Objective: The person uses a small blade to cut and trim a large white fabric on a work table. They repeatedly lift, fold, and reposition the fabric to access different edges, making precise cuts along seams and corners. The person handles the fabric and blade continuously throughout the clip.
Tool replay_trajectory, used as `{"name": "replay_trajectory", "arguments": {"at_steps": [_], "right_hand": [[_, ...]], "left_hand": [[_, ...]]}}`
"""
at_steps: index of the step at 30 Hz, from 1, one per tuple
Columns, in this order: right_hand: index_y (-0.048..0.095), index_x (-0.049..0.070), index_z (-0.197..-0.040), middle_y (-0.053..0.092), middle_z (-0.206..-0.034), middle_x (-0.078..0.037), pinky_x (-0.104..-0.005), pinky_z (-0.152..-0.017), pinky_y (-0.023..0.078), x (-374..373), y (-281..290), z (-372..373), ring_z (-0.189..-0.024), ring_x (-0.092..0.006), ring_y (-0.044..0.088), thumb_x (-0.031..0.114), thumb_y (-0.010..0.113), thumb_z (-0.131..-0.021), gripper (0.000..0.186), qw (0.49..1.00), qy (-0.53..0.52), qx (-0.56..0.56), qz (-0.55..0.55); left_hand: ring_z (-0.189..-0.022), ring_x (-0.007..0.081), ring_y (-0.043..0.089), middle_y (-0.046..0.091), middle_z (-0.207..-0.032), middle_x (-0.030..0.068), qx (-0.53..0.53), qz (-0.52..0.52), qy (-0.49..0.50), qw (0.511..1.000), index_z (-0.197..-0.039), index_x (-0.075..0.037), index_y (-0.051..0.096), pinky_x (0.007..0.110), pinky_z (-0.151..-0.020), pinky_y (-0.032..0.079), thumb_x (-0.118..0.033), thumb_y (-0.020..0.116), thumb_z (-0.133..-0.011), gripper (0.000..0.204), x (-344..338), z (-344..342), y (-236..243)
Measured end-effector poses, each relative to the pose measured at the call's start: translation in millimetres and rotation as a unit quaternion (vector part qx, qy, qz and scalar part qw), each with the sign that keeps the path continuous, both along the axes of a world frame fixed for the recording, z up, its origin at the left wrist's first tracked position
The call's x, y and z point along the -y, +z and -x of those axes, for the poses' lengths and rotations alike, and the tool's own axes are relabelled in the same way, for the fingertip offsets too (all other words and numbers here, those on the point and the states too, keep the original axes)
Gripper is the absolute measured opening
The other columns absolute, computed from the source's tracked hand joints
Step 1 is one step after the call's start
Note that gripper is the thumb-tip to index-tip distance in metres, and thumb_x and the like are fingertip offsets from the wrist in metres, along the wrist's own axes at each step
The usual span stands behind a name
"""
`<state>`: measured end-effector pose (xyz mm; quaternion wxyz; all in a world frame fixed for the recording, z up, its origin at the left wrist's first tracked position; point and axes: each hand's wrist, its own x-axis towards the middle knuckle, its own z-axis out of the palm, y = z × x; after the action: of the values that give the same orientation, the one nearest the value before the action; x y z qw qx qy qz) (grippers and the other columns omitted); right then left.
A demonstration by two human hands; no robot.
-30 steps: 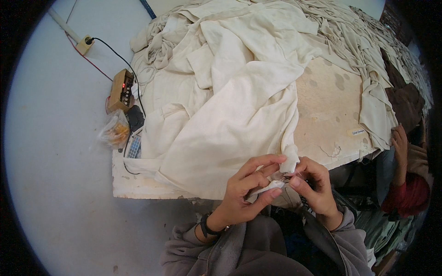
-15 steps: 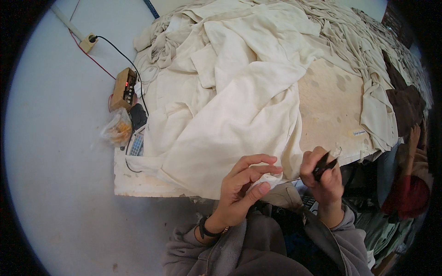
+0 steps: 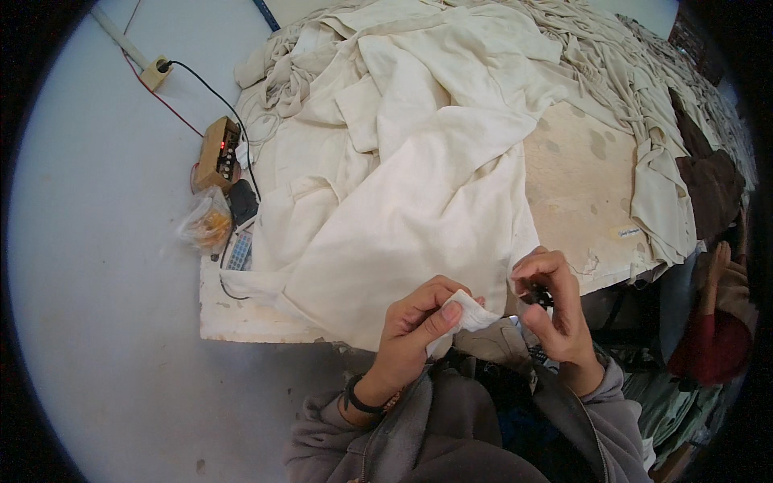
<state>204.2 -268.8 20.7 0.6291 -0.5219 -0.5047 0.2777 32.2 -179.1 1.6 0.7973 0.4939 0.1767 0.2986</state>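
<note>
Cream cloth [image 3: 419, 217] lies spread in loose folds over the table and comes down to its near edge. My left hand [image 3: 412, 324] is closed, pinching a small white fabric edge [image 3: 473, 312] between thumb and fingers. To its right, my right hand [image 3: 565, 310] curls around small black thread snips [image 3: 536, 295]. The fingers partly cover the snips, and I cannot tell whether their blades are apart. A small gap separates this hand from the pinched fabric.
Bare board [image 3: 584, 193] shows right of the cloth, with more cloth heaped behind. At the left edge sit a wooden box with a red light [image 3: 217, 153], a plastic bag [image 3: 207, 221] and a remote control [image 3: 239, 251]. Another person's arm [image 3: 713, 282] is at far right.
My left hand has gone from loosely spread fingers to a firm pinch on the white fabric. My right hand has turned and moved left with the snips, closer to the fabric.
</note>
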Motion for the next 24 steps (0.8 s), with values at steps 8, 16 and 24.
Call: {"name": "replay_trajectory", "arguments": {"at_steps": [8, 16, 24], "right_hand": [[0.066, 0.001, -0.095, 0.062, -0.079, -0.012, -0.0263, -0.059, 0.046, -7, -3, -7, -0.069, -0.0197, 0.061, 0.016, 0.076, -0.071, 0.030, 0.986, 0.070, 0.150, -0.020], [0.068, 0.000, -0.090, 0.062, -0.077, -0.011, -0.0265, -0.059, 0.045, -8, -6, -4, -0.068, -0.0195, 0.060, 0.012, 0.074, -0.073, 0.022, 0.989, 0.052, 0.133, -0.030], [0.066, 0.000, -0.094, 0.063, -0.079, -0.011, -0.0269, -0.062, 0.044, -12, -5, -4, -0.069, -0.0189, 0.059, 0.009, 0.072, -0.074, 0.023, 0.993, 0.087, 0.075, -0.003]], "left_hand": [[-0.083, 0.0092, 0.048, 0.054, -0.096, 0.0046, 0.034, 0.024, -0.048, 0.998, -0.088, 0.003, 0.060, 0.021, -0.074, 0.036, -0.012, 0.052, -0.093, 0.018, -3, -2, 0], [-0.089, 0.0134, 0.053, 0.055, -0.096, 0.0084, 0.018, 0.006, -0.053, 0.998, -0.086, 0.004, 0.059, 0.026, -0.080, 0.040, -0.015, 0.053, -0.091, 0.020, -4, -2, 1], [-0.085, 0.0093, 0.048, 0.054, -0.095, 0.0042, 0.036, 0.000, -0.057, 0.998, -0.087, 0.002, 0.060, 0.022, -0.076, 0.037, -0.014, 0.052, -0.093, 0.019, -3, -3, 1]]}}
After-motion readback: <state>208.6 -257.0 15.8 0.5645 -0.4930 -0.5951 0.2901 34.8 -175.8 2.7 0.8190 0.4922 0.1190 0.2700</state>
